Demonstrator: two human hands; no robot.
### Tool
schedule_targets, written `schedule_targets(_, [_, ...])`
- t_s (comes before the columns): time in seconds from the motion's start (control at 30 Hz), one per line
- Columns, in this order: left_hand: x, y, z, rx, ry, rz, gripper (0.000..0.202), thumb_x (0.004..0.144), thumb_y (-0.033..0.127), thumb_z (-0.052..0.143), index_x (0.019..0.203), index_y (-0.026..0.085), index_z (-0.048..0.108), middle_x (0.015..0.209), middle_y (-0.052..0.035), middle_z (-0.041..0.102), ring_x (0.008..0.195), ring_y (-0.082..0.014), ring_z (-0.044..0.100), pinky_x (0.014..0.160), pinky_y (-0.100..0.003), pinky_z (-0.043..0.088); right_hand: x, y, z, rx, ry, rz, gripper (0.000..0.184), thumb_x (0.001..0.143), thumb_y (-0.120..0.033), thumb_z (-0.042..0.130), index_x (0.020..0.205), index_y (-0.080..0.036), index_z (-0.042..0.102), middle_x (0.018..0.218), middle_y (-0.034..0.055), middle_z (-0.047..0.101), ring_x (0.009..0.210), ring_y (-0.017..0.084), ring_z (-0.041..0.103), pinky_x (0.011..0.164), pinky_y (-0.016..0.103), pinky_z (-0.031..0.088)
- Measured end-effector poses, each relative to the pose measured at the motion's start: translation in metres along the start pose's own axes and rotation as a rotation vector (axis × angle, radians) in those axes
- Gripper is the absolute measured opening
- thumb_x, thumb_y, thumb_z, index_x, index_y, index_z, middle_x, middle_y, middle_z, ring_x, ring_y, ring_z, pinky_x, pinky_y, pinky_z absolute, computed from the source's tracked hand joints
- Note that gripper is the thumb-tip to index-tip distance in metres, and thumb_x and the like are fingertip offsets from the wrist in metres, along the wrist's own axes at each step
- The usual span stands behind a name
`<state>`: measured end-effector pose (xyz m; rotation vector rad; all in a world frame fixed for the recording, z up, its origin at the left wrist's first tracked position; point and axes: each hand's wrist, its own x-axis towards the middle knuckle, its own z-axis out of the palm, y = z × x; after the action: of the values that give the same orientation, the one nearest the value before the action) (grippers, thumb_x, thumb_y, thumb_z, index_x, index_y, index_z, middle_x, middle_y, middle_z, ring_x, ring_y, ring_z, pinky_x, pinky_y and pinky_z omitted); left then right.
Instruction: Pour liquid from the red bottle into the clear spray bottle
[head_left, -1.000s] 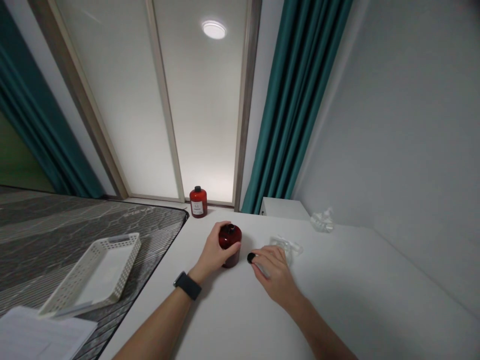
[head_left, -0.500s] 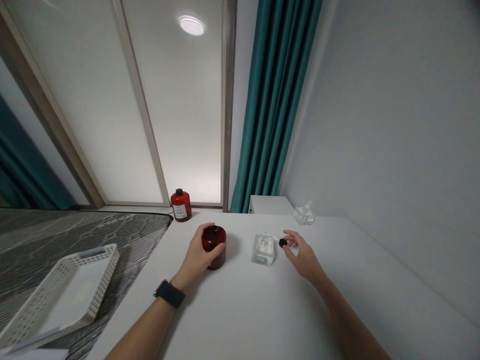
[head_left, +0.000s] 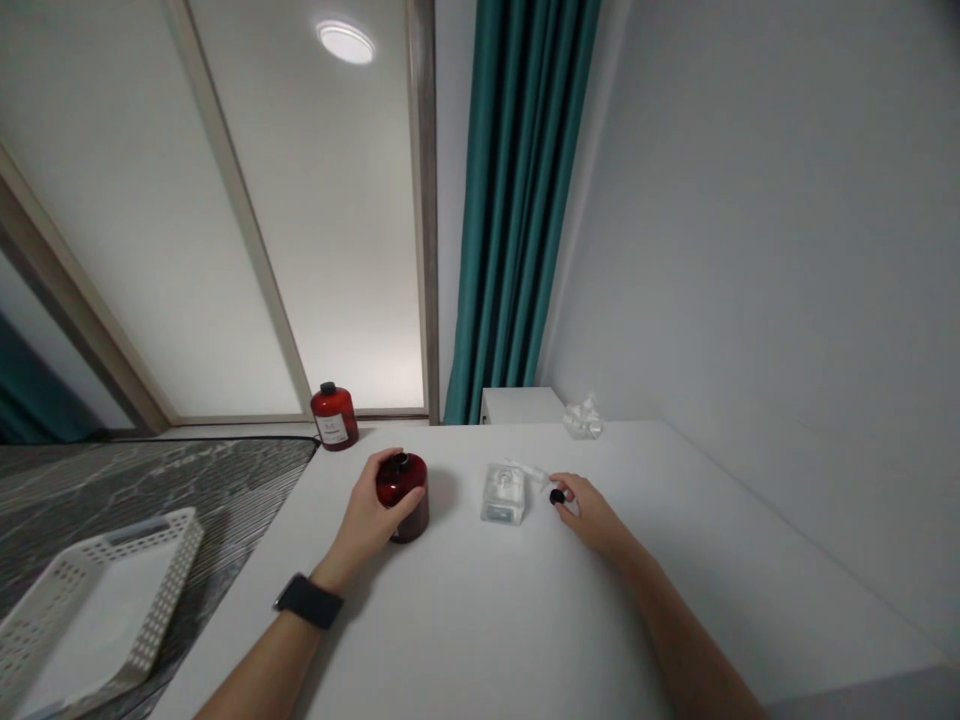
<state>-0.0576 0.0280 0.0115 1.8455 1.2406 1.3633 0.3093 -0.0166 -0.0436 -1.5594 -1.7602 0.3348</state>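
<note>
My left hand (head_left: 373,513) is wrapped round a dark red bottle (head_left: 409,490) that stands upright on the white table (head_left: 465,620). Its neck is uncapped. Between the fingertips of my right hand (head_left: 589,512) is a small black cap (head_left: 557,496), pinched just above the tabletop. A clear plastic package (head_left: 503,494) lies between the two hands, nearer the right one. Beside it, a whitish translucent strip (head_left: 531,472) reaches toward my right fingers; what it is I cannot tell.
A second red bottle (head_left: 334,417), black-capped and with a white label, stands at the table's far left corner. Crumpled clear plastic (head_left: 583,418) lies at the back right. A white perforated basket (head_left: 142,640) rests on a grey surface to the left.
The view has turned slightly to the right, so things appear further left. My right hand with the cap has lowered a little. My left hand keeps its hold on the bottle.
</note>
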Motion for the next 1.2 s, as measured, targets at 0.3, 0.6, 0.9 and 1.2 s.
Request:
schedule_targets(0.3, [0.000,-0.002,-0.001,-0.005,-0.001,0.007,0.053,0.076,0.039,0.072,0.122,0.022,0.052,0.121,-0.0094,0.063,0.111,-0.0290,0.065,0.101,-0.052,0.051,0.000,-0.018,-0.002,0.066,0.157,0.015,0.030,0.090,-0.032,0.048,0.113,-0.018,0.062,0.094,0.0085,0.066,0.076,0.021,0.061,0.073,0.037,0.054])
schedule_targets(0.6, [-0.004,-0.007,0.004,-0.101,0.005,-0.003,0.060,0.076,0.036,0.072,0.128,0.021,0.047,0.128,-0.0117,0.057,0.121,-0.0294,0.059,0.108,-0.051,0.047,-0.013,-0.066,0.049,0.250,0.167,-0.055,0.055,0.087,-0.036,0.059,0.139,-0.023,0.046,0.137,0.0143,0.054,0.123,0.030,0.054,0.095,0.046,0.052])
schedule_targets(0.9, [-0.008,-0.016,0.016,-0.237,-0.023,-0.075,0.077,0.067,0.027,0.080,0.135,0.023,0.043,0.134,-0.0117,0.056,0.120,-0.0287,0.062,0.108,-0.050,0.047,-0.009,-0.055,0.064,0.314,0.108,0.012,0.070,0.080,-0.034,0.068,0.143,-0.026,0.040,0.141,0.0134,0.051,0.127,0.031,0.053,0.100,0.049,0.050])
schedule_targets(1.2, [-0.007,-0.014,0.020,-0.214,-0.008,-0.052,0.071,0.069,0.028,0.078,0.132,0.023,0.045,0.130,-0.0108,0.059,0.119,-0.0271,0.062,0.108,-0.049,0.046,0.000,-0.053,0.071,0.368,0.076,0.052,0.089,0.070,-0.031,0.079,0.148,-0.028,0.036,0.136,0.0122,0.056,0.124,0.032,0.057,0.102,0.052,0.049])
